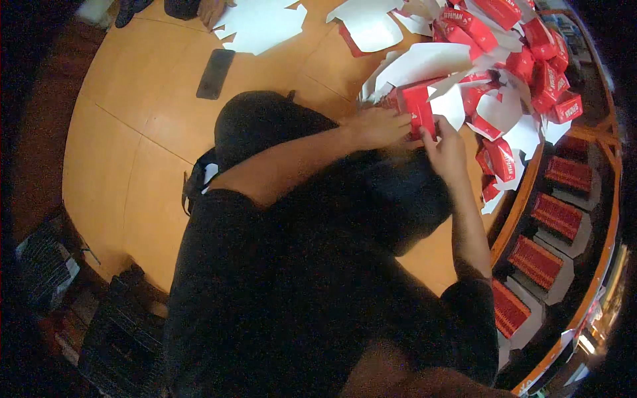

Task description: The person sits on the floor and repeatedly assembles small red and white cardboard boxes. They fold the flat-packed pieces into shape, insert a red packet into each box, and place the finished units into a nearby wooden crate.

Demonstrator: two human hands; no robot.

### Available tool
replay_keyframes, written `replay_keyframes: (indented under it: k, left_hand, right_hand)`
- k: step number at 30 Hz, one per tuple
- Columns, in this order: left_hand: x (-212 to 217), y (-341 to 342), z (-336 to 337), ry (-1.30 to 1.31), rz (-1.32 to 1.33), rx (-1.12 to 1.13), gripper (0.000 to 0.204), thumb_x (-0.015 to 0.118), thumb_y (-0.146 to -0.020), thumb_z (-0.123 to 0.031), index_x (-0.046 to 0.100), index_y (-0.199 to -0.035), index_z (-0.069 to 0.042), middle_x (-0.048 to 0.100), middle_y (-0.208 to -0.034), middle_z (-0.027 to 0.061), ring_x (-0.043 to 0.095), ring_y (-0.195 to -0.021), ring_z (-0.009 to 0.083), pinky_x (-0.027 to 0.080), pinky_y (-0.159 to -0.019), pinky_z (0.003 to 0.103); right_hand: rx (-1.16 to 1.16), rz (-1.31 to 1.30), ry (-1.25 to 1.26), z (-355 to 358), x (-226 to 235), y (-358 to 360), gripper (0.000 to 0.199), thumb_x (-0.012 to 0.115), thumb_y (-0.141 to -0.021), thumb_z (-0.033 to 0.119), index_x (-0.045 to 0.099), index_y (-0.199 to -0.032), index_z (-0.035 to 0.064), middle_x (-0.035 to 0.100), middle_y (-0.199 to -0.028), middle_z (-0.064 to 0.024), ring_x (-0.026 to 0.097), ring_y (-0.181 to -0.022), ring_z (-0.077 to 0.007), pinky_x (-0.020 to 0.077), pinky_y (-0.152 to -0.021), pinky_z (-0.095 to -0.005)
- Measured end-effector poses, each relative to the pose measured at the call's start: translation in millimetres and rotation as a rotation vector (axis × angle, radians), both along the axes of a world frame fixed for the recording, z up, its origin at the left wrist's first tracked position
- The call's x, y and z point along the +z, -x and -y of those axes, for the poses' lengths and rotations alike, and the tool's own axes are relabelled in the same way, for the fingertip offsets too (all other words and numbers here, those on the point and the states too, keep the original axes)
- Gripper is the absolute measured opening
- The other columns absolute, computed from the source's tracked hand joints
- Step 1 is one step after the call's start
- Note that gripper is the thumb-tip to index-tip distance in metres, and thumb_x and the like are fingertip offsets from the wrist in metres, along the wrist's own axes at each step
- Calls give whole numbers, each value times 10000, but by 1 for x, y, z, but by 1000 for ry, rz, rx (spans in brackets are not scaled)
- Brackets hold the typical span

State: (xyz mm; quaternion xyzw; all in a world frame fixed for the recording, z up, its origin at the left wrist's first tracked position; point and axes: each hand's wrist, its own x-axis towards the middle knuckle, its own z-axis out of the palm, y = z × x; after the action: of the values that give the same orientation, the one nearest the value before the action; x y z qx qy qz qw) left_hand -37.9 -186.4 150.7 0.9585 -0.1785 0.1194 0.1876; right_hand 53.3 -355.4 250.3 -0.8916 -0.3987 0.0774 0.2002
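Red carton (pixel 419 109) sits half-folded at the table's (pixel 133 132) far right, both left hand (pixel 378 127) and right hand (pixel 446 149) closed on it, with folded boxes (pixel 524 46) piled beyond and flat white blanks (pixel 262 26) still waiting far left

Round wooden table (pixel 126 132), orange-brown top with visible seams. Dark phone (pixel 215 73) flat near far-left centre; white flat cardboard blanks (pixel 262 26) at far edge. Heap of red-and-white folded cartons (pixel 504 73) over right side, spilling toward rim.
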Motion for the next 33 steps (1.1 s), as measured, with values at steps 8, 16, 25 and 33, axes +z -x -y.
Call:
replay_keyframes:
  k: [8,16,25,33]
  left_hand:
    - [-35,-11,4,77,-44,-22,377,563,-832,-182,594,-1202,-119,569,-1234,71,638,-1002,272,560,-810,424]
    - [-42,-14,1,100,51,-114,373,567,-824,-169,591,-1192,-115,579,-1228,59,623,-1022,283,516,-880,424]
    - [-41,-20,-3,61,136,-147,322,572,-812,-202,608,-1125,-135,601,-1146,34,617,-1026,253,484,-906,403]
    - [-39,-6,-2,-24,278,22,239,571,-783,-186,603,-1014,-129,602,-1096,42,598,-997,246,510,-856,392]
  right_hand:
    - [5,78,149,3,6,3,196,663,-871,232,654,-927,44,666,-808,-188,660,-754,-365,510,-670,-466]
    - [71,379,158,7,-23,10,149,646,-864,196,652,-910,55,661,-802,-145,638,-743,-343,485,-697,-451]
    - [107,374,138,9,-43,12,139,643,-851,172,639,-925,55,653,-797,-149,634,-722,-351,492,-675,-464]
    - [33,48,231,-13,-5,12,331,623,-880,329,650,-887,-1,673,-792,-215,661,-748,-409,527,-684,-497]
